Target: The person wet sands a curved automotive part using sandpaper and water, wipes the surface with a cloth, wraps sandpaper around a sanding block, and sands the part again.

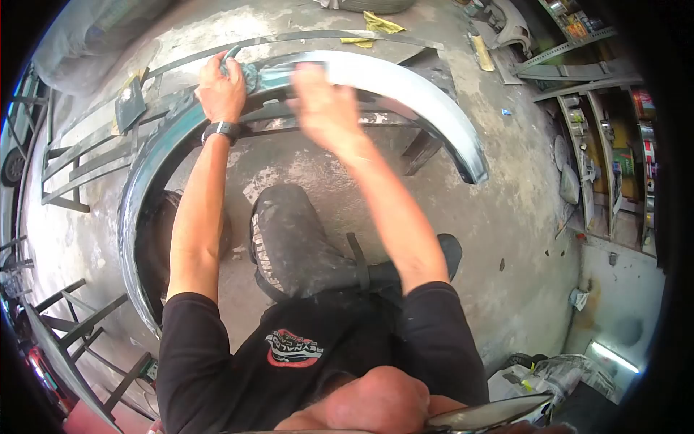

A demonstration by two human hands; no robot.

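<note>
A long curved fender-arch panel (383,70), streaked white, grey and bluish green, rests on a metal stand (173,116) in front of me. My left hand (223,90), with a dark watch (220,130) on its wrist, is closed around a wet, bluish-green cloth (250,77) at the panel's upper left. My right hand (324,105) lies over the top of the arch, to the right of the cloth, and is smeared by motion. A dark edge shows by its fingertips, but I cannot make out what it is.
Yellowish cloths or papers (383,23) lie beyond the panel. A dark flat pad (130,105) sits at the left end of the stand. Shelves with cans (622,159) line the right side. Another metal frame (87,333) stands at lower left, and a plastic-covered object (94,43) at upper left.
</note>
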